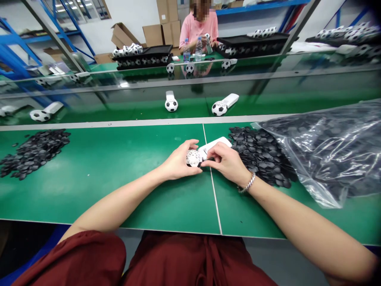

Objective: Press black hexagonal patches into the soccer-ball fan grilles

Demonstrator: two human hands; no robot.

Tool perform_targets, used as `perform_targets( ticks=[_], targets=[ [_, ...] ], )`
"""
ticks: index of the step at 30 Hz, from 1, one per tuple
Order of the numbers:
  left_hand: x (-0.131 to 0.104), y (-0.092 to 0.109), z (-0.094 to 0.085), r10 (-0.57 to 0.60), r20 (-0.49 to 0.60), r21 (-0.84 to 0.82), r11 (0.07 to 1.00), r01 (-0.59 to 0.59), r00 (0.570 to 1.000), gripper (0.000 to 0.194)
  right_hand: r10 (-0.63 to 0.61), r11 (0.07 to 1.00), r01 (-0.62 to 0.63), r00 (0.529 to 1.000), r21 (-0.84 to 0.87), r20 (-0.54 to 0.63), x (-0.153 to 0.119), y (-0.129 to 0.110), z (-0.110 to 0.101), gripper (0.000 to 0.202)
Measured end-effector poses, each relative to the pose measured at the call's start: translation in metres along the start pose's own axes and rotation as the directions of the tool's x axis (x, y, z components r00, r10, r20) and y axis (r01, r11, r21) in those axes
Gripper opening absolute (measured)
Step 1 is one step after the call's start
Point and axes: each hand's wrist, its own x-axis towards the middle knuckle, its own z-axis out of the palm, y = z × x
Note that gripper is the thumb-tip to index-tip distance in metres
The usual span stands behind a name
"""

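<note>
My left hand (pixel 182 161) is curled around the round head of a white handheld piece with a soccer-ball-shaped head (pixel 194 158). The head's upper face shows a pale openwork pattern, with black at its lower edge. Its white handle (pixel 222 142) points up and right, partly behind my right hand (pixel 228 161). That hand's thumb and index finger are pinched beside the ball, with a small dark piece between them, mostly hidden. Just right of it spreads a pile of black flat pieces (pixel 262 153).
Another black pile (pixel 38 151) lies at left. A clear plastic bag (pixel 333 147) covers the right side. Finished-looking ball-headed pieces (pixel 219 108) lie on the green belt (pixel 127 105) beyond a pale rail. Across it, a person in pink (pixel 199 29) works near black trays (pixel 253 43) and bottles.
</note>
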Motion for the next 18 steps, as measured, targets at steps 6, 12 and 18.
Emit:
perform_targets(
  ticks=[6,12,18],
  targets=[
    [-0.005,-0.004,0.005,0.303,0.028,0.245,0.922,-0.3,0.953,0.08,-0.043,0.903,0.053,0.999,-0.426,0.034,0.0,0.021,-0.021,0.07],
    [0.001,-0.023,0.005,0.585,-0.007,0.344,0.763,-0.547,0.811,0.079,0.017,0.866,0.029,0.996,-0.499,0.087,0.0,0.029,-0.024,0.042],
    [0.01,-0.036,0.003,0.179,-0.193,-0.001,0.983,-0.182,0.965,0.102,-0.025,0.858,0.019,1.0,-0.513,-0.005,0.003,0.023,-0.028,0.021]
  ],
)
